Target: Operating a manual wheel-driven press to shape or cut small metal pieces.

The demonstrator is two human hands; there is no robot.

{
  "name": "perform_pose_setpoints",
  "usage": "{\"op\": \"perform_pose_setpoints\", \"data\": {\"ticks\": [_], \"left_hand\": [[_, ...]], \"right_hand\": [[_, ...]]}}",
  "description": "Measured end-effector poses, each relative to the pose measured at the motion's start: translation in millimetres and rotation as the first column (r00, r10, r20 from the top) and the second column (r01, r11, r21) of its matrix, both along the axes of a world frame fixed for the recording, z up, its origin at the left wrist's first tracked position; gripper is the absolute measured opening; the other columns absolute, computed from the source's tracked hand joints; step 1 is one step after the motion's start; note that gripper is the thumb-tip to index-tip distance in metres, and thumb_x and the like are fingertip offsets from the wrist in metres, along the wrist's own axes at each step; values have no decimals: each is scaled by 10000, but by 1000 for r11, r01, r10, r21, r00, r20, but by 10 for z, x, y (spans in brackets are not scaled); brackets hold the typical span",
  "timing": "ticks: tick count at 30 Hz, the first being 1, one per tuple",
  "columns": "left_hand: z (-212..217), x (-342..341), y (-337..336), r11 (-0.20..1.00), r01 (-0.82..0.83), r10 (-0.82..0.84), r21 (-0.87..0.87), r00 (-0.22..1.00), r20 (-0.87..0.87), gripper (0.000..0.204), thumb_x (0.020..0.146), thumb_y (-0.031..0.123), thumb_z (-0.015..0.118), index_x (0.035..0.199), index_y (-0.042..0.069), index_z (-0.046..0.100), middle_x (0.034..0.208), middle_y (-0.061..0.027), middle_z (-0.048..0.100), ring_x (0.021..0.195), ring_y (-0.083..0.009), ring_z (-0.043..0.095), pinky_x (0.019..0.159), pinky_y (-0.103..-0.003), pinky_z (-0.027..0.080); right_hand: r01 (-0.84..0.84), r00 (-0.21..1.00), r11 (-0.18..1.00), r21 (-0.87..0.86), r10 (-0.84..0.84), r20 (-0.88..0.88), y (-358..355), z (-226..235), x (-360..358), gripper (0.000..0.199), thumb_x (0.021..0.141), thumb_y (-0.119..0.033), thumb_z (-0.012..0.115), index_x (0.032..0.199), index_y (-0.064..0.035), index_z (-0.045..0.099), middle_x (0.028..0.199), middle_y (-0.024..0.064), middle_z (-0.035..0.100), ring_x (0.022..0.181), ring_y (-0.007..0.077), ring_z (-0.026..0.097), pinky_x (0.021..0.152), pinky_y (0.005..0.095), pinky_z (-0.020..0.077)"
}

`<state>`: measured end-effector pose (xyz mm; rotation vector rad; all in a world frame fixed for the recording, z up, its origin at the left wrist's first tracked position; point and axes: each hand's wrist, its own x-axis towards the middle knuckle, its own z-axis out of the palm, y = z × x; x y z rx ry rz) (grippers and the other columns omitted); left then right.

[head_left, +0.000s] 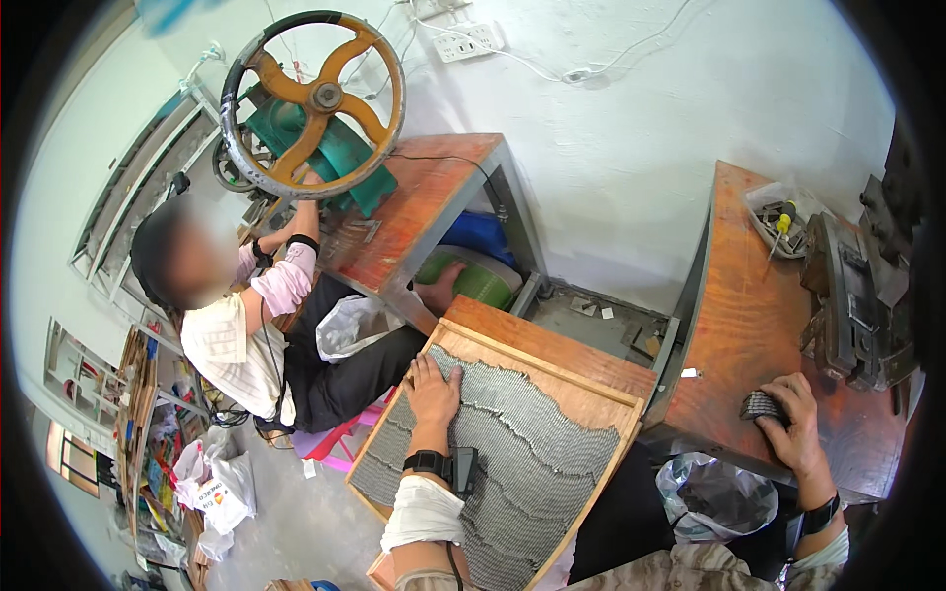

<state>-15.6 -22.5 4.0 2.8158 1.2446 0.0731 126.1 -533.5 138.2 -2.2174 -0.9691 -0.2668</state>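
Observation:
A wooden tray (631, 402) lies tilted in front of me. Rows of small grey metal pieces (527, 443) are packed closely across most of it. My left hand (432, 392) rests flat on these pieces near the tray's far left edge, fingers stretched out. On the bench to the right, my right hand (794, 426) is closed around a small bundle of similar grey metal pieces (761, 405). The bundle is close to the bench top, but I cannot tell whether it touches. Each of my wrists carries a dark band.
The right wooden bench (729, 325) holds a dark metal machine (855, 291) and a tub (764, 209) with a yellow-handled screwdriver (785, 217). Below hangs a lined bin (714, 497). At left, another person (236, 325) sits at a green press (305, 148) with a large handwheel (379, 108).

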Motion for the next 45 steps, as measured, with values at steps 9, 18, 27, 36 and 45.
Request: {"op": "perform_pose_setpoints", "data": {"ticks": [9, 18, 27, 36, 45], "left_hand": [[17, -45, 152, 994, 80, -74, -81, 994, 76, 572, 940, 399, 371, 1393, 56, 304, 1462, -95, 287, 1369, -226, 218, 1093, -501, 149], [123, -665, -50, 989, 17, -74, 149, 920, 386, 444, 843, 291, 569, 1187, 21, 495, 1202, -163, 534, 1211, -357, 416, 1023, -502, 259], [-4, -2108, -221, 913, -400, 397, 74, 916, 52, 745, 899, 482, 429, 1330, -109, 288, 1386, -294, 303, 1314, -429, 236, 1082, -500, 158], [-85, -2023, -165, 931, -361, 357, 47, 931, 78, 731, 914, 466, 398, 1330, -124, 281, 1398, -301, 275, 1323, -436, 214, 1092, -487, 141], [-176, -1803, -147, 942, -328, 307, 70, 928, 212, 671, 916, 402, 430, 1312, -126, 307, 1384, -308, 295, 1318, -434, 219, 1082, -473, 176]], "right_hand": [[15, 1000, 1000, 7, -15, -10, 30, 23, -41, 381, 588, -45, 666, 954, 22, 584, 890, 166, 534, 845, 335, 507, 751, 381, 421], [-14, 1000, 1000, 19, 14, -22, -7, -50, -43, 384, 603, -40, 650, 971, 34, 567, 920, 173, 512, 867, 327, 506, 779, 371, 420], [-1, 998, 1000, 18, 2, -55, 10, -26, -39, 349, 653, -77, 642, 975, 31, 560, 936, 170, 500, 882, 328, 505, 802, 363, 418], [-3, 1000, 1000, -7, 3, -11, 2, -91, -47, 350, 655, -52, 621, 989, 29, 550, 965, 180, 495, 901, 338, 508, 811, 371, 420], [0, 1000, 1000, -16, 0, -13, 30, -44, -64, 346, 657, -46, 624, 988, 29, 555, 970, 180, 504, 912, 339, 515, 817, 370, 424]]}}
